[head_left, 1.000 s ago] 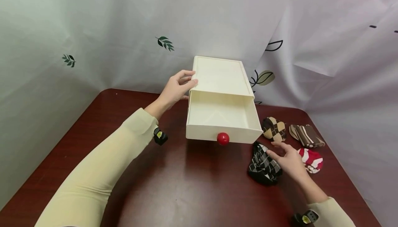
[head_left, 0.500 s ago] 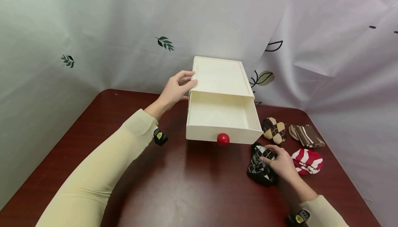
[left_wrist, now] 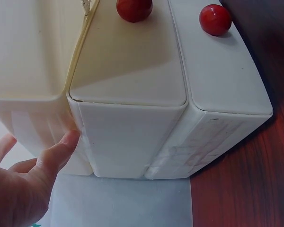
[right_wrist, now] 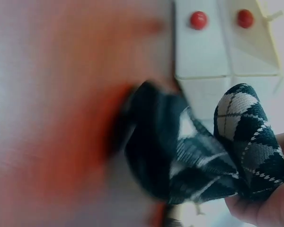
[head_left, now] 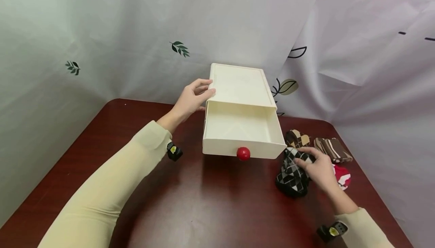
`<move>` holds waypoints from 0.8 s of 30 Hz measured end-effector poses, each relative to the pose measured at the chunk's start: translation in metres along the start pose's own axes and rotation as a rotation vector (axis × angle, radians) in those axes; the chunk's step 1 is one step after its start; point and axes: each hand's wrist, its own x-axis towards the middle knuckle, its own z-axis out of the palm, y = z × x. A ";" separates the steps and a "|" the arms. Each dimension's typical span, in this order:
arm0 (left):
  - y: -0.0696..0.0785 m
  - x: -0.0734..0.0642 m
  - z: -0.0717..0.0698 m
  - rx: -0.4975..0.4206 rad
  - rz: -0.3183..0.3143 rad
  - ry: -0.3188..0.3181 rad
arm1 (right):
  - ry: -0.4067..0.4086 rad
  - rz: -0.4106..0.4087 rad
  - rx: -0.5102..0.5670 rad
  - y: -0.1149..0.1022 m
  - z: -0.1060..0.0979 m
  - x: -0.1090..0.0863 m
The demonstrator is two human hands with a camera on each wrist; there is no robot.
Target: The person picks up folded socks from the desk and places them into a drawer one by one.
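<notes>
A white drawer cabinet [head_left: 242,84] stands at the back of the table with its top drawer [head_left: 219,146] pulled out. Nothing lies on the visible drawer floor, and a red round knob [head_left: 243,153] is on its front. My left hand [head_left: 189,100] rests against the cabinet's left side, fingertips at the top edge. My right hand [head_left: 321,169] pinches a black, grey and white argyle sock [head_left: 293,177], just right of the drawer's front corner. In the right wrist view the argyle sock [right_wrist: 248,135] hangs folded from the fingers, its lower part blurred.
Behind the right hand lie a brown and tan argyle sock [head_left: 297,138], a brown striped sock [head_left: 333,150] and a red and white sock [head_left: 342,176]. Two lower drawers with red knobs [left_wrist: 215,20] are closed. A patterned white curtain [head_left: 142,33] hangs behind the table.
My right hand has reached the black argyle sock, taken hold of it and drawn it up and slightly away, toward the drawer's corner. My left hand has stayed at the cabinet.
</notes>
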 end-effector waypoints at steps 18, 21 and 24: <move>0.001 -0.001 0.001 -0.011 0.012 0.001 | 0.126 0.100 0.141 -0.052 -0.061 0.031; 0.001 -0.001 0.002 -0.012 0.010 0.003 | 0.153 0.103 0.152 -0.065 -0.071 0.036; 0.002 -0.002 0.002 -0.006 0.007 0.006 | 0.183 0.092 0.165 -0.077 -0.081 0.040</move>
